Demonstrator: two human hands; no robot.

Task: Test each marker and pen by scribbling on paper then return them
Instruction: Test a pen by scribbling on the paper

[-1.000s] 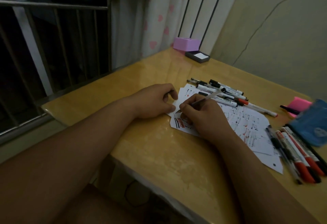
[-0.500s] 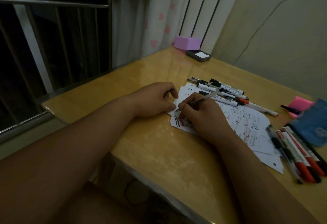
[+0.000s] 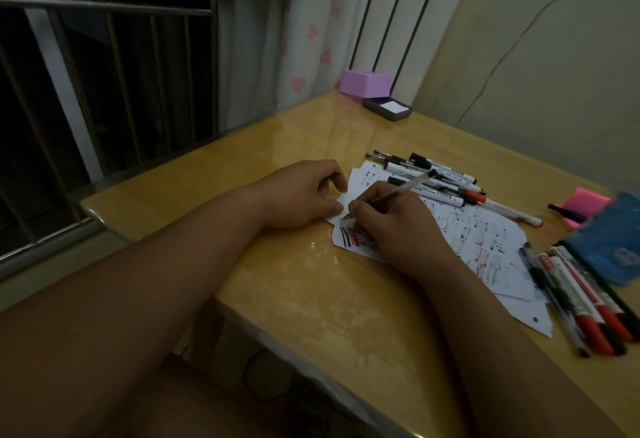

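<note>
White sheets of paper (image 3: pixel 485 240) covered with red and black scribbles lie on the wooden table (image 3: pixel 311 299). My right hand (image 3: pixel 391 226) grips a clear pen (image 3: pixel 398 191) with its tip down on the paper's left corner. My left hand (image 3: pixel 301 195) rests on the table with curled fingers, thumb and fingertip pressing the paper's left edge. One row of markers and pens (image 3: pixel 446 181) lies beyond the paper. A second row (image 3: pixel 585 302) with red and black caps lies at the right.
A blue pouch (image 3: pixel 613 243) and pink sticky notes (image 3: pixel 585 205) with a black pen on them sit at the right edge. A pink box (image 3: pixel 365 82) and a dark tray (image 3: pixel 388 108) stand at the far corner. Window bars and a curtain run along the left.
The pen tip has shifted slightly along the paper's left corner as my right hand scribbles. My left hand stays on the paper's edge.
</note>
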